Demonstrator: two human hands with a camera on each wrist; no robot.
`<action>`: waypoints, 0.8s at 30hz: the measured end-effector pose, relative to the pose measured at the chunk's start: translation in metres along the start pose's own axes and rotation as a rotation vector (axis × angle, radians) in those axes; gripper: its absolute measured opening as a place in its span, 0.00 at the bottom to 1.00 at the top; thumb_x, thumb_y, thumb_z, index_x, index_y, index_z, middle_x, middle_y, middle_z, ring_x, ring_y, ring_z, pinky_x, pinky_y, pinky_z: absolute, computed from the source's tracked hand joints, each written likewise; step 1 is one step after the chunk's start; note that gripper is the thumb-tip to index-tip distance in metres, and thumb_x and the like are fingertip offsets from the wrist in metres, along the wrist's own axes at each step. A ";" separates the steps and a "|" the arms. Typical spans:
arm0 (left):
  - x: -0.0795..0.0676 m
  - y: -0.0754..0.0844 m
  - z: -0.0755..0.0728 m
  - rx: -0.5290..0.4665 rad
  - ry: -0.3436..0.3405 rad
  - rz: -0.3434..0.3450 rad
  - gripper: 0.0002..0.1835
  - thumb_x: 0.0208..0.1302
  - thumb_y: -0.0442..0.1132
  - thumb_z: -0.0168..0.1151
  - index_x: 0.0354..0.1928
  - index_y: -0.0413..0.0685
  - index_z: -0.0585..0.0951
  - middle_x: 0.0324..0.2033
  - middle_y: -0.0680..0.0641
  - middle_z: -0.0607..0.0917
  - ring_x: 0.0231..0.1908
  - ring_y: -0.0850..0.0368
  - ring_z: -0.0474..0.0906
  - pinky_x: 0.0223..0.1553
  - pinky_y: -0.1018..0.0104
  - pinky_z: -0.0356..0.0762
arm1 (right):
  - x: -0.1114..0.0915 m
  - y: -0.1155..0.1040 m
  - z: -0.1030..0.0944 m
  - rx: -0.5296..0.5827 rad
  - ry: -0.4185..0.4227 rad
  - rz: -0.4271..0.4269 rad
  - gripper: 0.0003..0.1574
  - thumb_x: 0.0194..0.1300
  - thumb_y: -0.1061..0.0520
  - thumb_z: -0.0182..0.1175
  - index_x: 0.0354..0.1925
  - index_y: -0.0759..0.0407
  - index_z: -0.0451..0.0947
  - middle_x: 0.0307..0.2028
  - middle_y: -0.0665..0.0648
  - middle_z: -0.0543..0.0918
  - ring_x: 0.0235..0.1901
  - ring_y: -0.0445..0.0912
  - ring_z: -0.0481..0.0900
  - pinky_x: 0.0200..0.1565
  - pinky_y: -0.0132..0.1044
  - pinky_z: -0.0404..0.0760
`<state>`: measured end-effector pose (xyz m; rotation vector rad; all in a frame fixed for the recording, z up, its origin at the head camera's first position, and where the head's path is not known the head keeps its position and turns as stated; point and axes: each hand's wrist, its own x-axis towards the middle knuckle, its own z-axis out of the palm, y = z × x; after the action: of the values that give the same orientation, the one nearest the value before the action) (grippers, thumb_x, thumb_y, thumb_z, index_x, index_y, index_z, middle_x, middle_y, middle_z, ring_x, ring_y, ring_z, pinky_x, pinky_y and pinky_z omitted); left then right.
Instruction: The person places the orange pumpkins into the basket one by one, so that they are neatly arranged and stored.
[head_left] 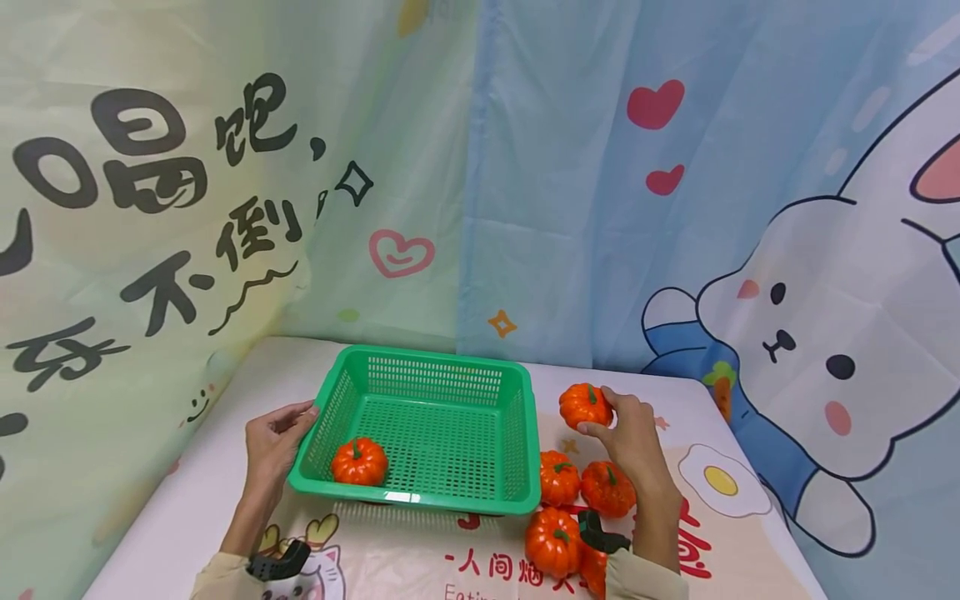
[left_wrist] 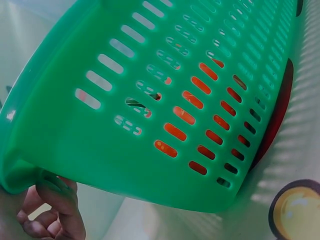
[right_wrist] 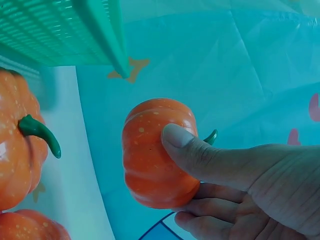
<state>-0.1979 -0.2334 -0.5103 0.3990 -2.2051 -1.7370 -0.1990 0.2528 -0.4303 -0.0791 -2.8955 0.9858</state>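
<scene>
My left hand (head_left: 277, 442) pinches the left rim of a green plastic basket (head_left: 427, 501), fingers curled at its edge in the left wrist view. Inside, at the near left corner, sits an orange toy pumpkin (head_left: 360, 462); its orange shows through the slots of the basket wall (left_wrist: 100, 165). To the right of the basket, my right hand (head_left: 633, 433) holds another small pumpkin (head_left: 584, 406) above the table. Its thumb presses one side of that pumpkin (right_wrist: 155, 160) and the fingers support it from below, the green stem pointing toward the palm.
Several more pumpkins cluster on the table right of the basket, among them one at its corner (head_left: 559, 478), one beside it (head_left: 608, 489) and one nearer (head_left: 553, 542). A printed cloth (head_left: 720, 533) covers the table. Printed curtains (head_left: 540, 208) hang behind and at the left.
</scene>
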 end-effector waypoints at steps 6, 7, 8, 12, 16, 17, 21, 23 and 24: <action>0.000 0.001 0.000 0.009 0.003 0.007 0.19 0.76 0.43 0.71 0.59 0.36 0.89 0.41 0.44 0.93 0.33 0.68 0.80 0.36 0.77 0.81 | 0.000 -0.005 -0.002 -0.008 0.005 -0.008 0.47 0.71 0.60 0.74 0.80 0.69 0.65 0.70 0.76 0.78 0.69 0.71 0.72 0.70 0.69 0.76; 0.000 0.001 0.000 0.007 0.004 0.008 0.19 0.76 0.43 0.71 0.59 0.36 0.89 0.41 0.44 0.93 0.33 0.68 0.81 0.36 0.77 0.81 | 0.000 -0.006 -0.003 -0.007 0.005 -0.011 0.47 0.71 0.60 0.74 0.80 0.69 0.65 0.70 0.76 0.78 0.69 0.71 0.71 0.70 0.69 0.76; 0.000 0.001 0.000 0.005 0.005 0.009 0.19 0.76 0.43 0.71 0.59 0.36 0.89 0.41 0.44 0.92 0.33 0.68 0.80 0.36 0.77 0.81 | 0.000 -0.007 -0.003 -0.007 0.005 -0.013 0.47 0.71 0.59 0.74 0.80 0.69 0.65 0.70 0.76 0.78 0.69 0.71 0.71 0.70 0.69 0.76; 0.001 0.001 0.000 -0.001 0.003 0.010 0.19 0.76 0.43 0.71 0.59 0.36 0.89 0.40 0.45 0.92 0.33 0.68 0.80 0.36 0.77 0.81 | 0.000 -0.011 -0.007 -0.005 0.003 -0.027 0.48 0.71 0.59 0.74 0.80 0.70 0.65 0.70 0.76 0.78 0.68 0.71 0.72 0.70 0.69 0.76; 0.001 0.001 -0.001 0.000 -0.002 0.014 0.19 0.76 0.43 0.71 0.59 0.36 0.89 0.40 0.46 0.92 0.33 0.68 0.80 0.36 0.77 0.81 | -0.001 -0.015 -0.009 -0.005 0.007 -0.044 0.48 0.71 0.58 0.74 0.80 0.69 0.65 0.70 0.75 0.79 0.67 0.69 0.74 0.69 0.69 0.77; 0.001 0.001 -0.001 0.000 -0.003 0.015 0.19 0.76 0.43 0.71 0.59 0.36 0.89 0.40 0.46 0.92 0.33 0.67 0.80 0.36 0.76 0.81 | -0.001 -0.016 -0.010 -0.006 0.008 -0.046 0.48 0.71 0.58 0.74 0.80 0.68 0.65 0.69 0.75 0.79 0.66 0.69 0.74 0.69 0.69 0.77; 0.001 0.001 0.000 -0.007 -0.003 0.017 0.19 0.76 0.43 0.71 0.59 0.36 0.89 0.39 0.45 0.92 0.33 0.68 0.80 0.35 0.76 0.81 | -0.002 -0.022 -0.011 -0.013 0.011 -0.065 0.47 0.72 0.57 0.74 0.80 0.68 0.65 0.69 0.74 0.79 0.65 0.68 0.74 0.68 0.69 0.77; 0.001 0.001 0.000 -0.011 0.000 0.017 0.19 0.76 0.42 0.71 0.59 0.35 0.89 0.39 0.44 0.92 0.32 0.68 0.81 0.35 0.76 0.81 | -0.002 -0.025 -0.011 -0.017 0.010 -0.071 0.47 0.72 0.57 0.73 0.80 0.68 0.65 0.68 0.74 0.80 0.64 0.68 0.74 0.67 0.68 0.77; 0.001 0.001 0.000 -0.011 0.001 0.017 0.19 0.76 0.42 0.72 0.59 0.35 0.89 0.39 0.43 0.93 0.32 0.69 0.81 0.35 0.76 0.81 | -0.002 -0.026 -0.011 -0.018 0.009 -0.076 0.47 0.72 0.57 0.73 0.80 0.68 0.66 0.68 0.74 0.80 0.64 0.68 0.74 0.67 0.68 0.77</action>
<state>-0.1986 -0.2332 -0.5098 0.3774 -2.1909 -1.7389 -0.1968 0.2383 -0.4055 0.0259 -2.8760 0.9450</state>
